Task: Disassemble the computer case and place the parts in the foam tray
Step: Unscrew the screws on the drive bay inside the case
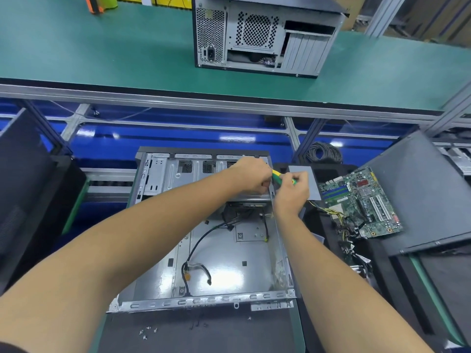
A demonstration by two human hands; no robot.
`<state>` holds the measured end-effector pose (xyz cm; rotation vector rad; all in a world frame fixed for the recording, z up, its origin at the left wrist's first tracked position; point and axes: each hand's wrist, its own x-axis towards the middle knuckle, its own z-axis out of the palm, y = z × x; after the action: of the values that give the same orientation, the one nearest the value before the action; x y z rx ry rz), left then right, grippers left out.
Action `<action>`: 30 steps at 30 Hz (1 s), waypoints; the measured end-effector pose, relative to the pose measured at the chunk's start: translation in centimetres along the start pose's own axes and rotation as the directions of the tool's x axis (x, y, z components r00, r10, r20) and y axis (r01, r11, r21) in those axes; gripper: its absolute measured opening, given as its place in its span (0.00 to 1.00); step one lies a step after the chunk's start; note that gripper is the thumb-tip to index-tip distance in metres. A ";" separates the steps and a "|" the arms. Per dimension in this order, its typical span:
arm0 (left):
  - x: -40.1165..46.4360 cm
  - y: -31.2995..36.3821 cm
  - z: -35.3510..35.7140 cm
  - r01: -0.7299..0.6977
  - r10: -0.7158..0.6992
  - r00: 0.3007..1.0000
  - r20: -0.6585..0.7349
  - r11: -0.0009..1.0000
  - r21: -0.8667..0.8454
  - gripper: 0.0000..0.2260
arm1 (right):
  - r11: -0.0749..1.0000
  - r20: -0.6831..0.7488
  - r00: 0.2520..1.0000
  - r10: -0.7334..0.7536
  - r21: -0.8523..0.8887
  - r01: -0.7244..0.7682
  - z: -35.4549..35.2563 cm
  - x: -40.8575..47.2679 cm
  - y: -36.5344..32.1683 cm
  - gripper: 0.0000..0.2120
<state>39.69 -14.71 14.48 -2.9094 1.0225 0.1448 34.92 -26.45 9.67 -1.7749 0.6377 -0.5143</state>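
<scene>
- Computer case [204, 238] lies open side up at the middle of the near desk [204, 335], its long bottom flange along the desk's near edge. Laid flat like this, the interior faces the person and both arms can reach in from above.
- Interior is mostly stripped: bare metal floor, a few loose black cables [196, 248] trailing toward the near-left corner of the case. A drive cage or bracket remains at the far-right part of the case, under the hands.
- Right hand [291, 193] is clenched round the handle of a green-and-yellow screwdriver [283, 177], held outside the case's right wall with the shaft aimed left, into the wall. Judgement: a side-entry screw holds the bracket, hence the level tool.
- Left hand [251, 175] has its fingers curled at the tool's front end, by the case's far-right rim. It likely guides the tip or steadies the bracket; whether it actually grasps the shaft, I cannot tell.
- Motherboard [362, 202] is already out, lying to the right of the case by the desk's right edge on a dark tray, likely the foam tray [328, 174], with yellow-black wiring [339, 217] beside it. A grey flat part [303, 182] lies just behind the right hand.
- Small screws [147, 331] are scattered on the desk near its near edge, left of centre, within reach and clear of the work.
- A second case [265, 34] stands on the green shelf beyond, untouched.
</scene>
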 end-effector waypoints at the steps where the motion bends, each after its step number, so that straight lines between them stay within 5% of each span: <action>1: 0.0 -0.1 0.1 -0.005 0.005 1.000 0.000 1.000 -0.011 0.05 | 1.000 0.004 1.000 -0.002 -0.003 0.002 0.0 0.0 0.0 0.05; 19: 0.2 -2.1 0.6 -0.066 0.064 0.998 -0.016 0.987 -0.150 0.03 | 1.000 0.000 1.000 -0.026 -0.012 0.026 0.1 0.1 0.3 0.06; 30: 0.1 -0.5 0.2 -0.039 0.038 0.999 0.017 0.999 0.014 0.04 | 0.999 0.002 0.999 -0.044 -0.006 0.044 0.3 0.3 0.6 0.06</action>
<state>40.06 -14.32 14.27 -2.8722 1.0730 0.1623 35.24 -26.52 9.06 -1.7983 0.6001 -0.5414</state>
